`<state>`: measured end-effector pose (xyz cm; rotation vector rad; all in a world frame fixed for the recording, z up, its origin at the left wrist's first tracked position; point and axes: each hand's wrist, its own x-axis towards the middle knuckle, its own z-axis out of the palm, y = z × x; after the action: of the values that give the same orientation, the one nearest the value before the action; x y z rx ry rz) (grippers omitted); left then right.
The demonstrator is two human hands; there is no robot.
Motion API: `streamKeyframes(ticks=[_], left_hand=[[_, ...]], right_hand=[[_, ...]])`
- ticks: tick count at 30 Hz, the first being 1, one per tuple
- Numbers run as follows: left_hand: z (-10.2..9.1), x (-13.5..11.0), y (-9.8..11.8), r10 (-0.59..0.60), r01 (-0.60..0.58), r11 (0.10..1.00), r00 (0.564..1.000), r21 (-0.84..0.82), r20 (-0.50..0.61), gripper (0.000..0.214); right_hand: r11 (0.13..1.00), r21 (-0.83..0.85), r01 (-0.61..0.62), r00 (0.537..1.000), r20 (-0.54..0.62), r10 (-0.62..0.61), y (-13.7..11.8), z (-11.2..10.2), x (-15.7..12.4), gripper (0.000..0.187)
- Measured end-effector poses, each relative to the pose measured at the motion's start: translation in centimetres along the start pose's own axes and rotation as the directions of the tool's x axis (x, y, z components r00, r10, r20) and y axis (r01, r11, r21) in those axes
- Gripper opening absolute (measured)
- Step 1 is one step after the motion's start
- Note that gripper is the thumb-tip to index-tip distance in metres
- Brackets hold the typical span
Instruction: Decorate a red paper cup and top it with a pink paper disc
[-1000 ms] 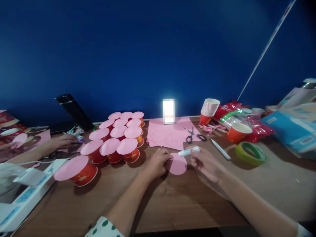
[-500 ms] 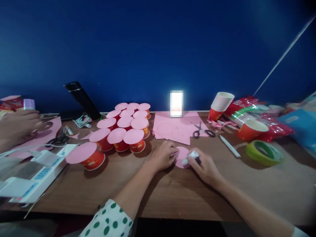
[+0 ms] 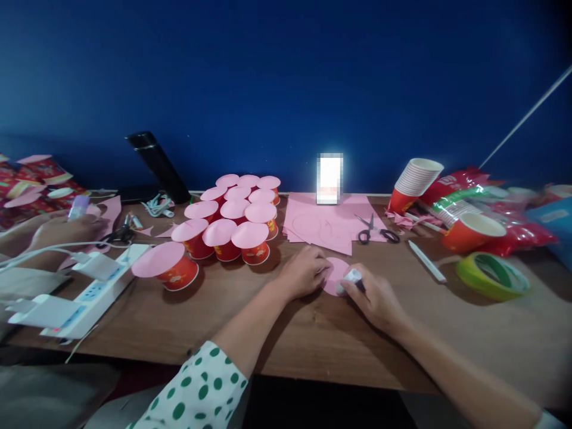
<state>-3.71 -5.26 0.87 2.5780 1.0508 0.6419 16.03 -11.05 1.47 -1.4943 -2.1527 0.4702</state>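
Observation:
A pink paper circle lies on the brown table in front of me. My left hand rests on its left edge, fingers curled down and pinning it. My right hand is closed around a white glue stick, whose tip touches the circle's lower right part. Behind the circle lies a stack of pink paper sheets with black-handled scissors on it.
Several red cups topped with pink discs stand at left centre. At right lie a stack of cups, a lone red cup, green tape, a white pen and snack bags. Another person's hand and a power strip are far left.
My right hand brought the glue stick down from above the pink circle onto it and now grips it low. The view shifted left and up. The other person's hand moved about at far left.

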Motion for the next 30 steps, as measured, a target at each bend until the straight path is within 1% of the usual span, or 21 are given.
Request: streamKeyframes(ticks=[3,6,12,16,22,30], left_hand=[[0.02,0.05,-0.04,0.001,-0.001,1.0,1.0,0.007,0.007,0.022],[0.06,0.1,-0.1,0.008,-0.008,1.0,1.0,0.012,0.01,0.022],[0.16,0.11,-0.29,0.006,-0.006,1.0,1.0,0.0,0.025,0.022],[0.13,0.09,-0.35,0.008,-0.008,1.0,1.0,-0.008,0.02,0.023],[0.25,0.19,-0.47,0.01,-0.01,1.0,1.0,-0.018,0.01,0.025],[0.32,0.22,-0.5,0.0,0.0,1.0,1.0,-0.009,0.018,0.024]], right_hand=[[0.999,-0.041,0.006,1.0,0.011,-0.006,-0.07,0.06,0.02,0.029],[0.999,-0.046,0.026,1.0,0.011,-0.026,-0.03,0.2,0.05,0.028],[0.998,-0.008,0.064,0.998,-0.011,-0.064,-0.09,0.47,0.36,0.031],[0.997,0.039,0.062,0.998,-0.017,-0.062,-0.19,0.53,0.59,0.031],[0.992,0.106,0.072,0.997,0.0,-0.072,-0.24,0.41,0.6,0.023],[0.977,0.184,0.113,0.993,0.011,-0.117,-0.23,0.5,0.61,0.013]])
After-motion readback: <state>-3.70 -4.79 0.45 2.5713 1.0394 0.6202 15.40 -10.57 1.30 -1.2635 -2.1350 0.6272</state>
